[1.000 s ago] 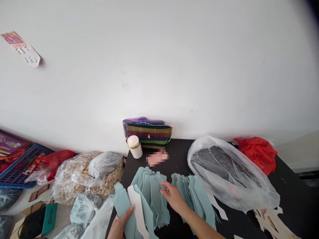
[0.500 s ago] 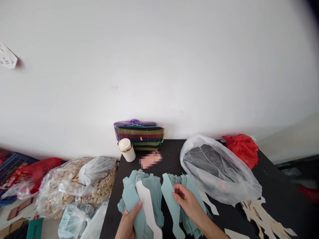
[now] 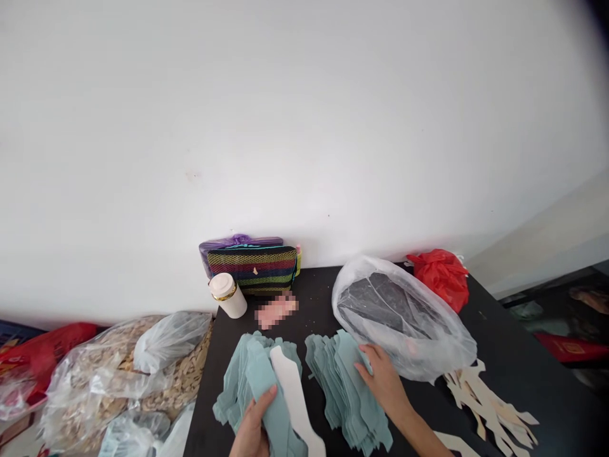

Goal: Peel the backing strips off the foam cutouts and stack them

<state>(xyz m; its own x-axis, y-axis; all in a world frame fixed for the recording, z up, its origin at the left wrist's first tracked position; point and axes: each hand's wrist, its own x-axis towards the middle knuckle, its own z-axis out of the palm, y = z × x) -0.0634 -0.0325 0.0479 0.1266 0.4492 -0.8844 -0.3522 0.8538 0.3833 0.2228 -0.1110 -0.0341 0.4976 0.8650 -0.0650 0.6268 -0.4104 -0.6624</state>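
Observation:
My left hand (image 3: 254, 422) is closed around a light blue-green, wavy-edged flat strip (image 3: 266, 371), its thumb pressed on top. Beside that strip a white strip (image 3: 295, 400) of similar outline slants down to the right. A pile of blue-green strips (image 3: 233, 381) spreads under and left of the held one. My right hand (image 3: 383, 379) is at the right edge of a second, fanned pile of blue-green strips (image 3: 335, 387). Its thumb and fingers are apart, with the fingertips at the top strip.
Behind the piles are a white lidded cup (image 3: 228, 296), a striped pouch (image 3: 252, 270) and a blurred pink item (image 3: 276, 310). An open clear plastic bag (image 3: 404, 371), a red bag (image 3: 440, 279) and cream cut-outs (image 3: 490, 406) lie right. Filled bags (image 3: 114, 368) stand left of the black table (image 3: 504, 330).
The view has shifted, moving the table things left. The blue-green strip at my right fingers has joined the right pile, and that hand has moved to the pile's right side with fingers spread.

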